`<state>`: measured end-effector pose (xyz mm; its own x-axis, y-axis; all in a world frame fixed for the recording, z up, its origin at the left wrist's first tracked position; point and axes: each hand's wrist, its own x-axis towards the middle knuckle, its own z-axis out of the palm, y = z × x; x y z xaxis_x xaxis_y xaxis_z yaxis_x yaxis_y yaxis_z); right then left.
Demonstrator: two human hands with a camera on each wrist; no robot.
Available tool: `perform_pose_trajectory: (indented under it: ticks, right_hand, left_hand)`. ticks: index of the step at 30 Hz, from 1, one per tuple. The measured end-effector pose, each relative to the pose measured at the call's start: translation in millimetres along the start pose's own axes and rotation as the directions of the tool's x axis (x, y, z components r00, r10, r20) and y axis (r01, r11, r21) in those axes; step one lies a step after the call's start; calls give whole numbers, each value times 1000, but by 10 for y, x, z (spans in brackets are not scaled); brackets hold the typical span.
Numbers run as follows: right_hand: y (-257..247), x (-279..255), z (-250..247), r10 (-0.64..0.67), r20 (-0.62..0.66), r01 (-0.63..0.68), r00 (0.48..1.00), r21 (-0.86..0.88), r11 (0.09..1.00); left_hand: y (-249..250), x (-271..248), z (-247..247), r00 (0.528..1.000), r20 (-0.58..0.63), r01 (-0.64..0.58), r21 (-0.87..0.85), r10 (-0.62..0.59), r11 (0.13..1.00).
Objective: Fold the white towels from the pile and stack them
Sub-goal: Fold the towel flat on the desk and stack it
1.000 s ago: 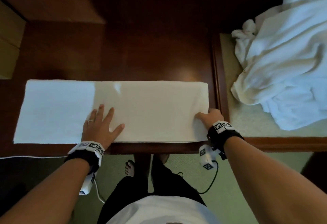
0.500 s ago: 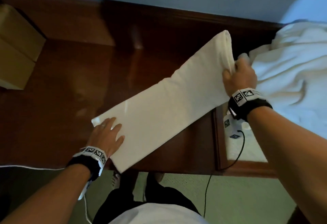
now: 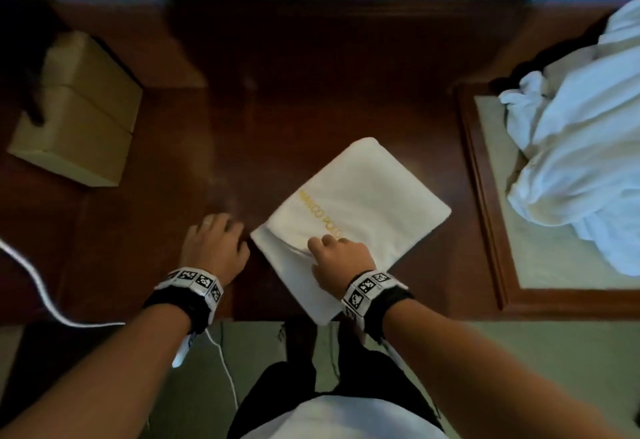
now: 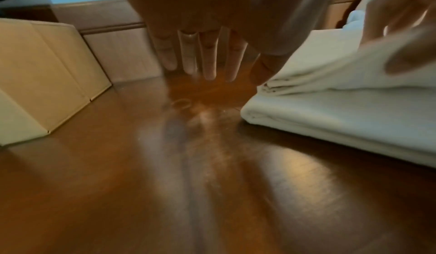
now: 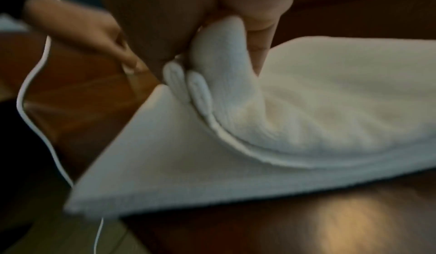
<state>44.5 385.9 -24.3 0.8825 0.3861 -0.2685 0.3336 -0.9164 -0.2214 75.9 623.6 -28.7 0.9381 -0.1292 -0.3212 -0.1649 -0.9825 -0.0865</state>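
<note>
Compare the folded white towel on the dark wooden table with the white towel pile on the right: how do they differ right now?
The folded white towel lies flat in neat layers; the white towel pile is crumpled and heaped. The folded towel sits on the dark wooden table, skewed, one corner past the near edge; the pile rests on a pale framed surface. The right hand grips the folded towel's top layer; nothing touches the pile. Both are white cloth.

tabletop (image 3: 311,99): dark wood, polished, glossy, reflective | folded towel (image 3: 367,210): white terry cloth, matt, soft nap, yellow stitched lettering | towel pile (image 3: 581,161): white cloth, matt, creased | box (image 3: 79,109): tan cardboard, matt, smooth
</note>
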Motion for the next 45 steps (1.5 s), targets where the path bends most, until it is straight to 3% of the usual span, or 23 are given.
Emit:
perform_pose_trajectory:
  ticks: [2,4,7,9,13,17,21,24,27,29,32,34,39,43,45]
  right_hand:
    - [-94,-50,251,11,27,-10,1000,-37,999]
    - [-77,-114,465,-14,-2,14,1000,-85,996]
    - [86,-262,529,-41,-21,38,999,-125,991]
    - [264,-370,501,-18,-30,13,999,-149,989]
    - [672,-602,441,188,-94,-200,978,-144,969]
    - [898,-790,376,396,-198,-419,897,-92,903]
    - [905,-984,397,397,-375,-411,838,45,910]
    - [817,-1193,625,390,-282,-393,877,48,918]
    - [772,-1317,808,434,-159,-439,887,7,899]
    - [754,-1316,810,437,-212,-438,874,46,898]
    - [686,-1271,747,395,-359,-389,846,92,917]
    - [636,-1251,770,350,-378,-354,857,60,933]
    - [562,-1267,859,397,-214,-406,892,3,914]
    - [634,-1247,739,369,-156,-354,916,115,928]
    - [691,-1152,604,408,-155,-365,900,246,898]
  left_hand:
    - [-95,10,-7,996,-25,-83,26,84,996]
    - [-72,38,-15,968,-60,-242,43,244,969]
    - [200,110,-7,861,-73,-494,107,502,863]
    - [469,198,39,795,-81,-590,126,601,798]
    - [932,311,205,723,-111,-672,116,682,732]
    - [1195,402,170,667,-204,-696,174,717,697]
    - [1111,381,72,575,-365,-748,127,732,651]
    - [1016,238,192,494,-329,-827,106,805,552]
    - [1012,200,335,526,-192,-833,82,829,547]
    - [1020,243,322,562,-187,-813,56,806,580]
    - [941,266,279,579,-264,-794,35,772,607]
    - [853,255,309,577,-293,-788,48,763,614]
    - [780,266,384,578,-173,-804,47,797,593]
    - [840,357,298,588,-91,-801,73,804,594]
    - [883,437,227,624,-103,-771,82,774,632]
